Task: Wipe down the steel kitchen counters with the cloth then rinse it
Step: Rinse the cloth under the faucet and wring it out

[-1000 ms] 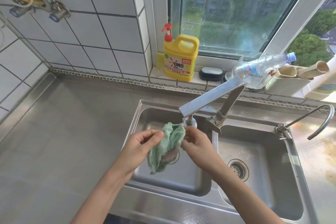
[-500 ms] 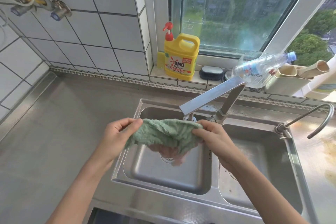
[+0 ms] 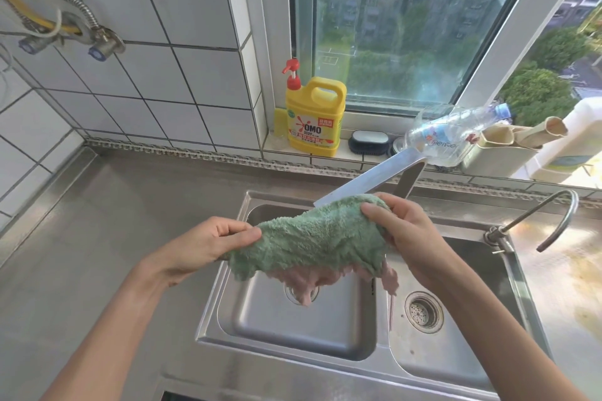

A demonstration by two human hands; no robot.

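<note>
A green cloth (image 3: 319, 234) with a pink underside is stretched out above the left basin of the steel double sink (image 3: 293, 329). My left hand (image 3: 208, 244) pinches its left end between thumb and fingers. My right hand (image 3: 410, 231) grips its right end, fingers curled over the top. The flat steel tap spout (image 3: 368, 177) runs just behind the cloth; its outlet is hidden by the cloth. The steel counter (image 3: 114, 238) spreads to the left of the sink.
On the window sill stand a yellow detergent jug (image 3: 314, 117), a dark soap box (image 3: 369, 140), a lying clear plastic bottle (image 3: 456, 133) and a beige holder (image 3: 498, 150). A thin curved second tap (image 3: 553, 221) rises right of the sink. Wall valves (image 3: 101, 45) sit upper left.
The cloth went from bunched under the spout to spread wide between both hands. My hands moved apart and the cloth rose slightly toward me.
</note>
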